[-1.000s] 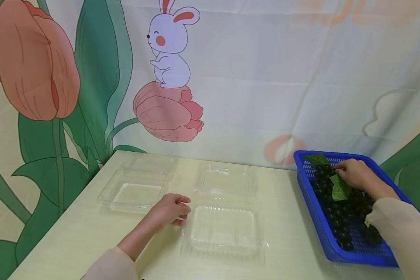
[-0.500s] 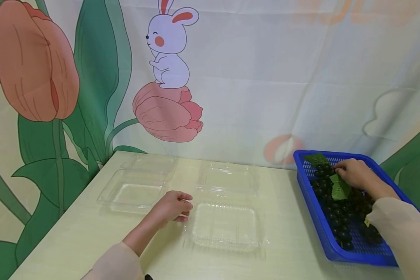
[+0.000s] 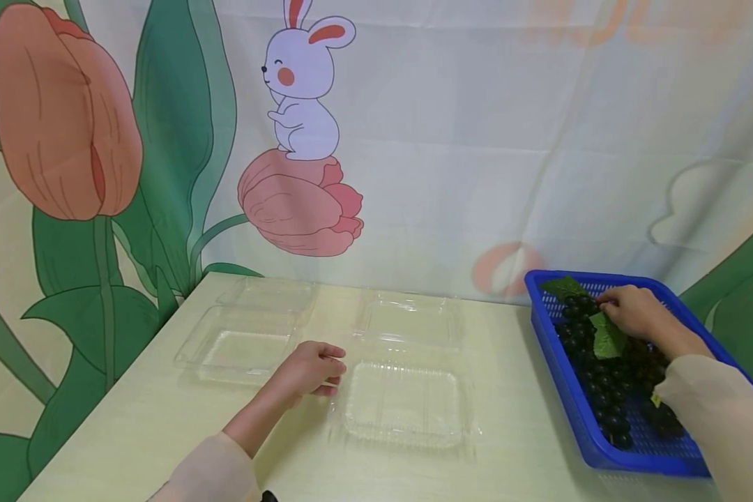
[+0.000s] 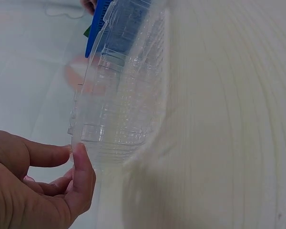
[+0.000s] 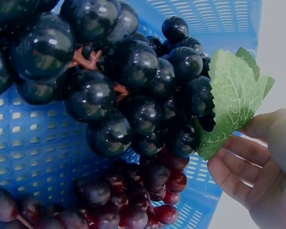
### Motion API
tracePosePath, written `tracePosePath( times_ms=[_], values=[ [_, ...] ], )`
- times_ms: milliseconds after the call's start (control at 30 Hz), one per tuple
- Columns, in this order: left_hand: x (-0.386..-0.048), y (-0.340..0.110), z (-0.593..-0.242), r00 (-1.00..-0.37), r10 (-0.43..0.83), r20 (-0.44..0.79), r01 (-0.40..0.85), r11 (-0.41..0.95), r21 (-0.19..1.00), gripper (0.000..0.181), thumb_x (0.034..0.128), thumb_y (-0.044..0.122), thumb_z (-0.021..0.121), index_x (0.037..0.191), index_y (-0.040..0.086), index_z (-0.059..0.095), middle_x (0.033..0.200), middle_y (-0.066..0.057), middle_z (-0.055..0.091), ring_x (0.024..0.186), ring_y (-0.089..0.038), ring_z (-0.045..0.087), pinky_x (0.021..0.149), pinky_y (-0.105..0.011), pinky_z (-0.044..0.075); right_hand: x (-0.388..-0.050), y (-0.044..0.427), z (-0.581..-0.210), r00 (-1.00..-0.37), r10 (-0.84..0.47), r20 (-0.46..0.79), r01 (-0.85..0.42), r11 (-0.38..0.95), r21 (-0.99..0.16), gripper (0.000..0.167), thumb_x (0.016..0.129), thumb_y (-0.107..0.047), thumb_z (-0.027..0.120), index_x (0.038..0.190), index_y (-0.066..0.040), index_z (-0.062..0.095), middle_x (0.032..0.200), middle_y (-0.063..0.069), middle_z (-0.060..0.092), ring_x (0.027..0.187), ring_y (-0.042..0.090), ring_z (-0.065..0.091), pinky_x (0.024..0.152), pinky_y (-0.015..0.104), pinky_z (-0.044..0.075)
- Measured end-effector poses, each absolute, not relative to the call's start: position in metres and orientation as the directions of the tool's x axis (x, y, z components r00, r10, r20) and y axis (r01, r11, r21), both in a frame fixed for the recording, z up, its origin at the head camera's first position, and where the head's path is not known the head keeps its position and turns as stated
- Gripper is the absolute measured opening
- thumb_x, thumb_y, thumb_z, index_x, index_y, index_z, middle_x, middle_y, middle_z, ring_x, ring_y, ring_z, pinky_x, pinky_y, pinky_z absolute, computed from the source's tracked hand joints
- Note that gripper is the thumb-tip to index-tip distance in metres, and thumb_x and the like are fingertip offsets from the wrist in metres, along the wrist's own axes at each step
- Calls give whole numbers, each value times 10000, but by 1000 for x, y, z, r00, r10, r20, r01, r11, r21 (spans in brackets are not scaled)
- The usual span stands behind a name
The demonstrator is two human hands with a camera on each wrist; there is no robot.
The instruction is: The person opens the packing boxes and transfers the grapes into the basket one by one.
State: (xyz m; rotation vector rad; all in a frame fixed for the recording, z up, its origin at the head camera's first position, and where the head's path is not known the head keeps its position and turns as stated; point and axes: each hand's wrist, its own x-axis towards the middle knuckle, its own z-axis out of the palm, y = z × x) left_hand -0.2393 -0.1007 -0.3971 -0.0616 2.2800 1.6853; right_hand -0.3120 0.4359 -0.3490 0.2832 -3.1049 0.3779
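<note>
In the head view, my left hand (image 3: pixel 310 369) is at the left edge of a clear plastic clamshell container (image 3: pixel 403 411), which lies opened out on the table. The left wrist view shows thumb and fingers pinching the container's thin rim (image 4: pixel 78 129). My right hand (image 3: pixel 636 314) reaches into a blue basket (image 3: pixel 555 383) at the right. Its curled fingers grip the top of a bunch of black grapes (image 5: pixel 133 67) beside a green leaf (image 5: pixel 233 95). That leaf partly hides the fingertips. Dark red grapes (image 5: pixel 119 195) lie lower in the basket.
Another clear container (image 3: pixel 245 348), also opened out, stands at the table's left. A second green leaf (image 3: pixel 563 286) lies in the basket's far corner. Behind the pale table (image 3: pixel 508 432) hangs a printed cloth (image 3: pixel 445 139) with a rabbit and tulips.
My left hand and the container it pinches have shifted slightly to the right. The right hand stays at the grapes with little visible movement.
</note>
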Motion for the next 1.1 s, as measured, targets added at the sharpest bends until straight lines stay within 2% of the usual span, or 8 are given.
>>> tracePosePath(
  times_ms=[333, 433, 567, 667, 767, 867, 1000, 1100],
  values=[
    [-237, -103, -398, -958, 142, -251, -195, 322, 926, 379, 1010, 73, 616, 1315, -145, 561, 1146, -213, 645, 914, -295, 640, 810, -400, 607, -308, 438, -350, -989, -142, 36, -146, 959, -242, 362, 1042, -55, 483, 1297, 189, 566, 1078, 345, 650, 478, 174, 443, 498, 352, 389],
    [-236, -105, -399, -958, 145, -246, -189, 322, 928, 395, 1014, 91, 617, 1326, -144, 559, 1184, -223, 645, 927, -303, 641, 821, -403, 603, -307, 439, -348, -990, -133, 42, -139, 964, -226, 366, 1041, -54, 488, 1299, 195, 558, 1120, 376, 638, 557, 210, 531, 541, 381, 429],
    [-237, -107, -398, -963, 143, -229, -173, 325, 930, 403, 1018, 96, 612, 1338, -142, 557, 1222, -223, 649, 965, -323, 651, 843, -409, 597, -305, 440, -346, -989, -133, 59, -142, 968, -207, 365, 1038, -57, 503, 1290, 201, 562, 1193, 407, 609, 815, 401, 667, 666, 487, 530],
    [-237, -109, -396, -967, 139, -214, -157, 335, 929, 408, 1018, 100, 611, 1350, -131, 556, 1233, -218, 656, 986, -329, 663, 859, -406, 593, -304, 442, -347, -990, -129, 59, -139, 964, -226, 379, 1049, -70, 487, 1302, 204, 550, 1202, 406, 605, 706, 379, 639, 615, 466, 516],
    [-237, -111, -393, -972, 135, -193, -136, 349, 927, 413, 1014, 102, 609, 1357, -121, 555, 1212, -216, 658, 990, -329, 666, 870, -405, 585, -304, 444, -348, -991, -125, 54, -135, 957, -258, 394, 1059, -85, 466, 1320, 202, 536, 1174, 389, 618, 519, 218, 498, 517, 380, 411],
    [-237, -113, -391, -978, 133, -163, -106, 359, 928, 411, 1009, 96, 601, 1356, -118, 552, 1171, -217, 653, 1010, -339, 667, 895, -427, 573, -303, 445, -349, -991, -125, 49, -134, 953, -271, 403, 1065, -89, 455, 1337, 201, 522, 1181, 391, 612, 487, 184, 448, 507, 373, 394],
    [-238, -116, -387, -986, 120, -114, -55, 409, 911, 399, 1004, 107, 593, 1344, -101, 567, 1127, -184, 647, 1038, -335, 674, 910, -448, 556, -302, 446, -346, -989, -142, 46, -149, 956, -251, 398, 1067, -93, 475, 1336, 196, 527, 1248, 414, 578, 567, 206, 513, 591, 417, 443],
    [-238, -120, -383, -992, 105, -65, -6, 483, 876, 395, 998, 129, 598, 1335, -79, 588, 1137, -159, 656, 1068, -325, 668, 899, -445, 544, -301, 446, -343, -986, -157, 54, -165, 959, -231, 391, 1065, -101, 496, 1321, 189, 546, 1261, 412, 576, 737, 336, 635, 692, 508, 505]
  ],
)
